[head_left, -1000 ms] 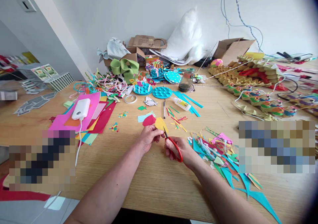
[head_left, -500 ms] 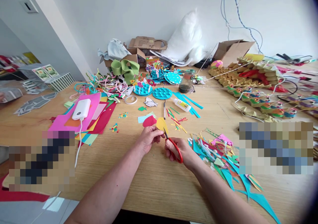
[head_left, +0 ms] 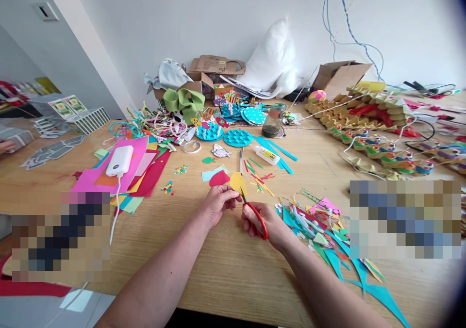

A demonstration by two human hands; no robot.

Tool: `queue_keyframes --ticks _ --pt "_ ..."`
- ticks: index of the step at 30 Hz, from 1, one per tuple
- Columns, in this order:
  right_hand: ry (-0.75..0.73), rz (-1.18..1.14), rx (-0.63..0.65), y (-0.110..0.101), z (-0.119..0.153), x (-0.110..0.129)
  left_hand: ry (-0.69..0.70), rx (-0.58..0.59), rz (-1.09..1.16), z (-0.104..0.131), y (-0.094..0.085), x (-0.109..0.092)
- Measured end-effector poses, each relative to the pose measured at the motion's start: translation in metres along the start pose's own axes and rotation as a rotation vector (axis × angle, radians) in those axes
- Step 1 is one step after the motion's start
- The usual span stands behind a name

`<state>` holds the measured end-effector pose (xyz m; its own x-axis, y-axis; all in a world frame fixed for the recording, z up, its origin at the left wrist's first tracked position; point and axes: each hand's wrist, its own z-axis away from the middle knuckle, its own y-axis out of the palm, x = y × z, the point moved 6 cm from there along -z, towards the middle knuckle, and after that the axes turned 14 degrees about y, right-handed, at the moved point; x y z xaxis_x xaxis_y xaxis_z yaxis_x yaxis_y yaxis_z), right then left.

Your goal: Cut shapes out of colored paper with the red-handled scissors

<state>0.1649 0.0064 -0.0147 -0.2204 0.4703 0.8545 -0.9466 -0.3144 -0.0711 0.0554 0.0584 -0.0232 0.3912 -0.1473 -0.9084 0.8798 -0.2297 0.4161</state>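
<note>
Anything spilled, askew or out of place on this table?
The glue bottle lies on its side by blue strips instead of upright, though no puddle shows. Oddly for electronics, a white corded device sits on the pink sheet.

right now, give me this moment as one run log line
left hand: holds yellow paper | right hand: holds scissors at yellow paper | nearby: red paper, pen, glue

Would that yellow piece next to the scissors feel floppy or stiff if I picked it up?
Probably a little stiff: the yellow piece sticks out from the left hand without visibly drooping. It's likely very light, since it looks thin like paper. Being so thin, it might crease if squeezed.
</note>
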Motion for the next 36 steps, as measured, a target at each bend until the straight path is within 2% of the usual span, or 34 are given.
queue_keyframes --ticks 36 --pt "-0.002 0.013 -0.018 -0.0008 -0.0029 -0.0038 -0.026 -0.046 0.053 0.0006 0.0016 0.0004"
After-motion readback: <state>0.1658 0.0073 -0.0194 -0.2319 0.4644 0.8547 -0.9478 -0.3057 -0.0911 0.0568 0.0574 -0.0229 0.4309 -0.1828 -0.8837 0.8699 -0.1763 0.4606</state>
